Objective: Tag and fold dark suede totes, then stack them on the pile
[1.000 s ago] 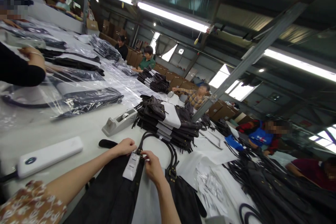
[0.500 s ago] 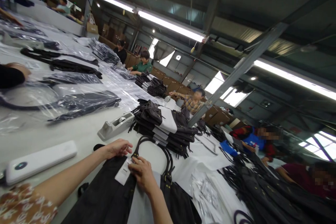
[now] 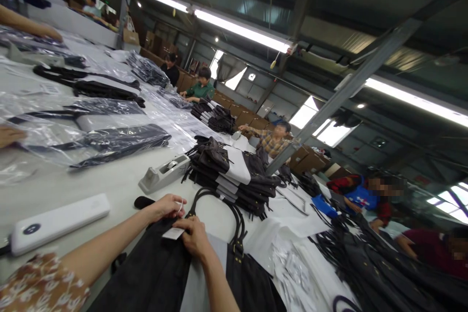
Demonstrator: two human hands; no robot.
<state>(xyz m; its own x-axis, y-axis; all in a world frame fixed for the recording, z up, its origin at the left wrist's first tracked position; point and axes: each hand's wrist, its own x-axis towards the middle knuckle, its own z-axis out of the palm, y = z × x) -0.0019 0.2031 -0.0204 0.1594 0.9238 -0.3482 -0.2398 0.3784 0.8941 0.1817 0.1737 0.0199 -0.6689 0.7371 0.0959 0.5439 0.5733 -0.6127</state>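
Note:
A black bag (image 3: pixel 146 263) with looped handles (image 3: pixel 239 219) and a grey-white paper band (image 3: pixel 215 248) lies in front of me. My left hand (image 3: pixel 166 207) is at the bag's upper edge beside the handle base, its fingers closed on a thin white string. My right hand (image 3: pixel 195 236) rests on the bag and pinches the edge of a small white tag (image 3: pixel 173 233). That tag lies over the black fabric.
A grey tape dispenser (image 3: pixel 163 173) and a stack of black bags (image 3: pixel 234 170) stand beyond the bag. A white device (image 3: pixel 60 224) lies at left, near plastic-wrapped bags (image 3: pixel 122 144). Small clear packets (image 3: pixel 292 265) are at right. Other people work around.
The white tag has tilted and looks shorter, with my right hand now at its edge. A white string now shows at my left fingers. At far left, another person's hands have moved.

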